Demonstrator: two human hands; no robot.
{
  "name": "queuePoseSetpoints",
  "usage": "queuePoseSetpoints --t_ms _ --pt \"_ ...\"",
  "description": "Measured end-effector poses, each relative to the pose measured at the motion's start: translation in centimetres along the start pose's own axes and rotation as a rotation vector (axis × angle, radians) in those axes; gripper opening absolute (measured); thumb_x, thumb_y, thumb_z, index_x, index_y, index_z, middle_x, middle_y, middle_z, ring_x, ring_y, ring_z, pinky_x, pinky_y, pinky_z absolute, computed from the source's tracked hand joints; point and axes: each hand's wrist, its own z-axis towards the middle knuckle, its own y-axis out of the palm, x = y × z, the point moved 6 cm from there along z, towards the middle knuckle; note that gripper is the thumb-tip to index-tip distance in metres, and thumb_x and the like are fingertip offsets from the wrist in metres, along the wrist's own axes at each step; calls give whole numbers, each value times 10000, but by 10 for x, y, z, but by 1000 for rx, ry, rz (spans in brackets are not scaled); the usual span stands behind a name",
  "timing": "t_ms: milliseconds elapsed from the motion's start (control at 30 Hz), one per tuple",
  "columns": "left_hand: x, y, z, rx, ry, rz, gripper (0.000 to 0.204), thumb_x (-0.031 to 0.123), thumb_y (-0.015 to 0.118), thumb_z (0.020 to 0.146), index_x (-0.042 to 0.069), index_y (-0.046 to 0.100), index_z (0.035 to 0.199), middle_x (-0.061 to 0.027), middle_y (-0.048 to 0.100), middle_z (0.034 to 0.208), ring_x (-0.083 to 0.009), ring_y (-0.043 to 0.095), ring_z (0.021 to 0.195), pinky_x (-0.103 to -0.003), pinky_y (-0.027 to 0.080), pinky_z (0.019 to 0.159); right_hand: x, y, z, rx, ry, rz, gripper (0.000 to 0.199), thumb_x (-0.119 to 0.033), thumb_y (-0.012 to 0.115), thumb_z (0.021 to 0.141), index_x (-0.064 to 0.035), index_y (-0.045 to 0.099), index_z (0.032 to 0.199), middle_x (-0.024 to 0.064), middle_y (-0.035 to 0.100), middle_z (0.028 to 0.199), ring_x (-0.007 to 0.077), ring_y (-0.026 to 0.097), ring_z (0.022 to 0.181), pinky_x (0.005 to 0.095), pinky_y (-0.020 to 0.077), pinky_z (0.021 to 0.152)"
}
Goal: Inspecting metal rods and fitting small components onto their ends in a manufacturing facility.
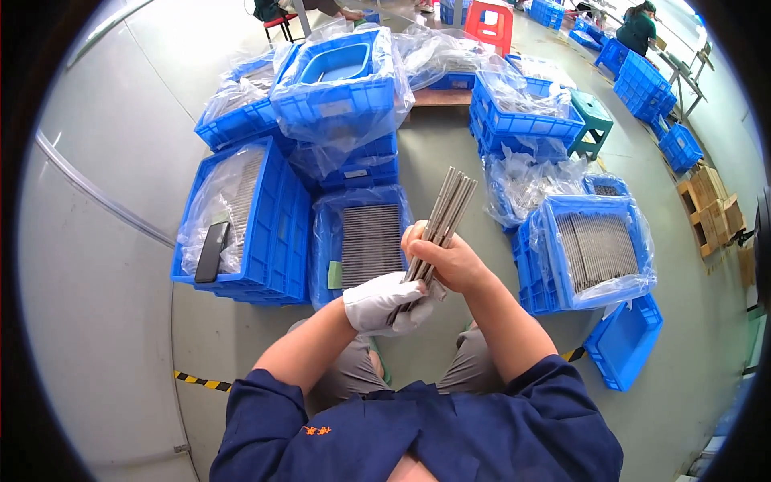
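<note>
A bundle of several thin metal rods (pixel 450 205) stands tilted in front of me, held by both hands. My left hand (pixel 387 303), in a white glove, is closed around the lower ends. Higher up, my bare right hand (pixel 446 259) wraps its fingers and thumb about the rods. Just beyond the glove, a blue crate (pixel 325 233) lined with clear plastic holds rows of similar rods (pixel 371 245). To the right stands another lined crate (pixel 530 261) with rods (pixel 596 249) packed side by side.
Stacked blue crates (pixel 281 233) rise at the left, a black phone (pixel 211 251) on top. A blue tray (pixel 626 341) lies on the floor at right. Farther off are a green stool (pixel 592 120), a red stool (pixel 488 28), wooden pallets (pixel 711 209) and a person (pixel 637 28).
</note>
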Motion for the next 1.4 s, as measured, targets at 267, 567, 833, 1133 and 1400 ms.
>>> queuePoseSetpoints --t_ms 267,567,833,1133,1400 --pt "16 -22 1 420 108 505 280 327 515 807 79 539 936 38 475 691 -57 402 575 -210 353 518 -2 -11 3 149 84 -155 381 -203 527 843 -17 447 1166 -20 500 830 55 468 753 199 384 696" --pt "32 -36 -16 638 156 620 214 259 552 797 58 559 870 15 515 625 -58 430 536 -214 366 481 -6 -69 -17 625 -31 287 364 -323 483 853 -58 439 1098 3 453 741 88 431 598 232 358 503" --pt "25 -34 -13 508 243 211 184 218 578 787 57 519 854 -5 526 654 -45 381 438 -188 295 387 9 -85 -8 568 84 -115 535 56 391 656 -19 381 1186 77 473 872 119 455 636 229 406 557" --pt "36 -51 -27 620 269 356 175 194 570 782 42 561 868 -16 554 639 -48 413 477 -189 325 424 -26 -68 -5 506 29 -545 310 -8 420 829 -33 499 1128 104 561 1031 132 583 744 253 464 695" --pt "39 -59 -29 631 226 395 176 205 564 788 55 561 881 -1 557 670 -48 414 507 -192 337 449 -37 -70 4 362 -165 26 309 -96 398 883 0 423 1175 173 506 1118 242 533 997 351 431 864"
